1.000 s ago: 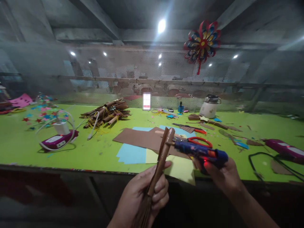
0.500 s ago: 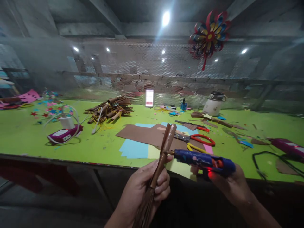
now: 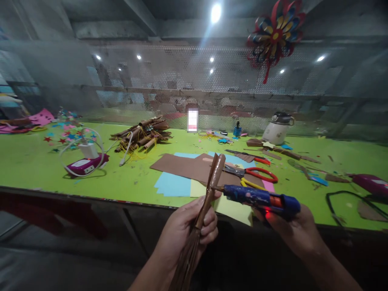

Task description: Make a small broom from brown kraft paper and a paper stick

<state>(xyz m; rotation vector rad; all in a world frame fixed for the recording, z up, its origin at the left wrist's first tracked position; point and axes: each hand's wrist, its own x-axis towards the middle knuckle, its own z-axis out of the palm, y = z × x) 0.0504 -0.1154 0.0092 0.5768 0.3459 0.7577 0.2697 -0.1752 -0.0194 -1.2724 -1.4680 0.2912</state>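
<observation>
Since a second ago the view has tipped up a little, and the glue gun's nozzle has slid lower along the roll while both hands kept their grips. Far left on the green worktop (image 3: 36, 169) sit scattered paper stars (image 3: 65, 137) and one magenta device (image 3: 86, 165) ringed by a white cable; right of it lies one heap of brown rolls (image 3: 142, 135). Near the middle, the left hand (image 3: 184, 232) is closed around the brown paper roll (image 3: 212, 182), held upright and leaning slightly right, its fringed tail hanging below the fist. Behind it lie one brown sheet (image 3: 184, 167) and blue and yellow paper. The right hand (image 3: 291, 228) is clamped on one blue glue gun (image 3: 260, 198), nozzle touching the roll's right edge, a red light glowing at the grip. To glue well, I judge the roll should stay steady, with fingers clear of the tip. Beyond are two pairs of scissors (image 3: 257, 173), then one white jug (image 3: 277, 129) far right, and one pinwheel (image 3: 274, 34) overhead.
</observation>
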